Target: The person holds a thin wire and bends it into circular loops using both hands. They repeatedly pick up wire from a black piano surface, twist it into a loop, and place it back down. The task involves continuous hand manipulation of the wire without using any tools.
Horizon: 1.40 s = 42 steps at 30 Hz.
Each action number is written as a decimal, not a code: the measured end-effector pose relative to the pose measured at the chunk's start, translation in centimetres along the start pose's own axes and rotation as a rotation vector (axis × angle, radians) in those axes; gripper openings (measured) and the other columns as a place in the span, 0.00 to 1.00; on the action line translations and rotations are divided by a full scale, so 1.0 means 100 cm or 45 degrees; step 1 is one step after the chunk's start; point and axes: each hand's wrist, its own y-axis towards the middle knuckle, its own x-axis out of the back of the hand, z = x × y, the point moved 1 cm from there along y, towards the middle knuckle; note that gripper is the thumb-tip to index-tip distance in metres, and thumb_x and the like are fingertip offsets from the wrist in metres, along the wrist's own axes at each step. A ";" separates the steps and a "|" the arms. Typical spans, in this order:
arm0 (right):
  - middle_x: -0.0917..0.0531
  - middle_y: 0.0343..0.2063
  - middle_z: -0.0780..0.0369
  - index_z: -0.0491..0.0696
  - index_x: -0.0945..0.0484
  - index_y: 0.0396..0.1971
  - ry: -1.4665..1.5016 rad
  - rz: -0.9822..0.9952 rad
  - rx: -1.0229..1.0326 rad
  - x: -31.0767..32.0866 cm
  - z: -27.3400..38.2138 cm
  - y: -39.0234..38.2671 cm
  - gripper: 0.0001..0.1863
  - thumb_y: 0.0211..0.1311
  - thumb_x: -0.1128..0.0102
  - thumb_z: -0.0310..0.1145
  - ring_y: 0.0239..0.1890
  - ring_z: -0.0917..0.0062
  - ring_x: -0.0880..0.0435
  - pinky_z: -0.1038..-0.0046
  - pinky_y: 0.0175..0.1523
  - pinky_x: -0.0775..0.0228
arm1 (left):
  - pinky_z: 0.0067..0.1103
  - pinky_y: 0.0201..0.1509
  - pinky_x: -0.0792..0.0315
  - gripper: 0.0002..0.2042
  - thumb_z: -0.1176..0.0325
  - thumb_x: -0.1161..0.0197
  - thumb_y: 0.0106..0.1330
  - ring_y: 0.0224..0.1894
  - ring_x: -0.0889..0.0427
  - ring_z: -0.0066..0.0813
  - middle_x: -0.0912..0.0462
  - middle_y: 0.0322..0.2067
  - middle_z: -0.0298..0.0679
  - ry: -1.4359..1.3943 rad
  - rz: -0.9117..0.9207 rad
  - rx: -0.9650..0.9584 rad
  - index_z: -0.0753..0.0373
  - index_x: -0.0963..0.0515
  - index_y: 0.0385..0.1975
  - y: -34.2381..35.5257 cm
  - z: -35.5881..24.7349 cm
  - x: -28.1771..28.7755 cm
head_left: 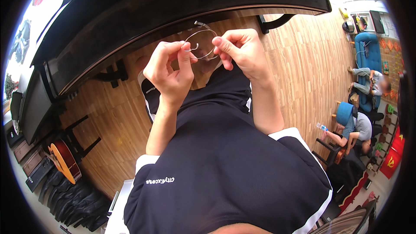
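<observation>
Now my left hand (170,70) and right hand (242,52) each pinch the thin wire (202,43), probably a string, coiled into 1 loop; next, steady, even tension.

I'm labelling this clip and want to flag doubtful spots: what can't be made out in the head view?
- Thin wire loop: its ends vanish under the fingers of the left hand and right hand; what kind of wire it is is too fine to tell.
- Black table: its top is cut off by the upper edge.
- Guitar: partly hidden, distorted at the rim.
</observation>
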 end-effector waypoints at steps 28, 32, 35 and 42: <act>0.17 0.27 0.66 0.41 0.18 0.38 0.079 0.139 0.160 0.026 -0.013 0.004 0.08 0.60 0.33 0.27 0.22 0.89 0.22 0.86 0.27 0.31 | 0.11 0.22 0.40 0.02 0.76 0.33 0.64 0.19 0.31 0.10 0.22 0.20 0.29 -0.176 0.484 0.537 0.67 0.19 0.31 0.021 0.011 -0.010; 0.16 0.27 0.63 0.41 0.18 0.38 -0.064 0.267 0.223 0.034 -0.020 0.009 0.10 0.59 0.31 0.29 0.22 0.88 0.21 0.84 0.27 0.29 | 0.16 0.21 0.40 0.03 0.76 0.28 0.55 0.18 0.33 0.14 0.24 0.19 0.30 0.252 0.838 0.227 0.63 0.17 0.27 0.040 0.002 -0.015; 0.15 0.25 0.63 0.41 0.18 0.38 -0.219 0.283 -0.058 0.039 -0.002 0.002 0.11 0.59 0.31 0.31 0.19 0.87 0.21 0.83 0.25 0.30 | 0.17 0.21 0.39 0.04 0.75 0.27 0.53 0.17 0.32 0.18 0.25 0.18 0.31 0.401 0.917 0.065 0.63 0.17 0.26 0.050 -0.003 -0.020; 0.16 0.21 0.63 0.41 0.19 0.34 -0.200 0.079 -0.061 0.031 -0.001 0.004 0.07 0.63 0.38 0.30 0.17 0.87 0.23 0.83 0.22 0.31 | 0.17 0.22 0.34 0.05 0.74 0.28 0.54 0.18 0.29 0.19 0.27 0.18 0.32 0.445 0.873 -0.041 0.61 0.16 0.30 0.045 -0.004 -0.025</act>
